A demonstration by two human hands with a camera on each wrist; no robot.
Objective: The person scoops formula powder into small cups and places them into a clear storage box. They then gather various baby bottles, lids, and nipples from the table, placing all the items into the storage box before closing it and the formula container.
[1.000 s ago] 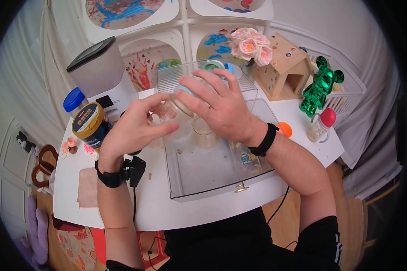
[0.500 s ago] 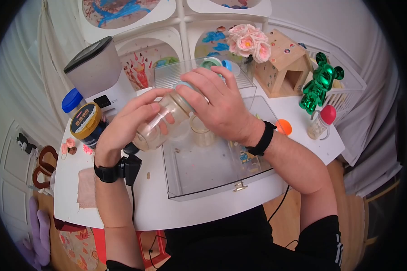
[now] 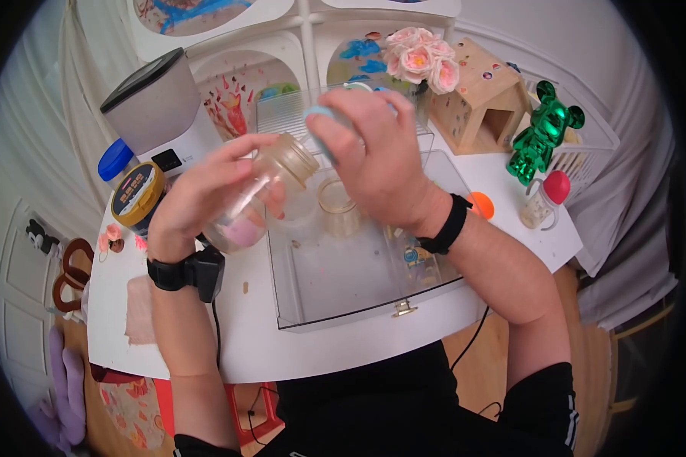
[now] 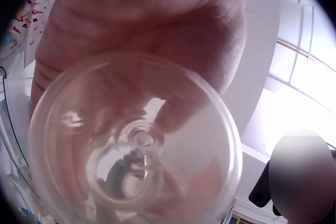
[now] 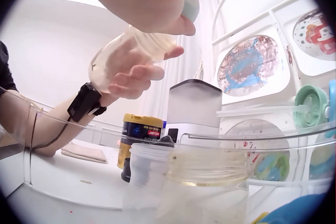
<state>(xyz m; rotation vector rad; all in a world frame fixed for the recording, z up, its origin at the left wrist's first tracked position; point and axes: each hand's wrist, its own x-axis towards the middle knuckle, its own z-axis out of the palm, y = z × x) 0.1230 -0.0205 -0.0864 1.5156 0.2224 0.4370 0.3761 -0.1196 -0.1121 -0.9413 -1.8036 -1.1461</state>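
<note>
My left hand (image 3: 206, 183) grips a clear wide-neck bottle (image 3: 288, 164), tilted with its threaded mouth up and toward the right hand. The bottle's round base (image 4: 231, 155) fills much of the left wrist view. In my right hand (image 3: 385, 156) is a pale blue-green lid (image 3: 322, 114), pinched between the fingers and held apart from the bottle mouth. Most of the lid is hidden behind the fingers. Below the hands, a second clear jar (image 3: 339, 213) without a lid stands in the transparent box (image 3: 331, 286); a frosted bottle (image 5: 149, 166) is beside it.
To the left stand a yellow-lidded tub (image 3: 139, 194), a blue-capped container (image 3: 116, 160) and a grey-white appliance (image 3: 156, 99). On the right are a wooden house (image 3: 476, 99), a shiny green bear figure (image 3: 545, 141), a red-topped cup (image 3: 540, 206) and an orange object (image 3: 481, 205). A cloth (image 3: 139, 312) lies front left.
The lid has come off the bottle and moved up and right with the right hand. The left hand has turned the bottle and drawn it down to the left.
</note>
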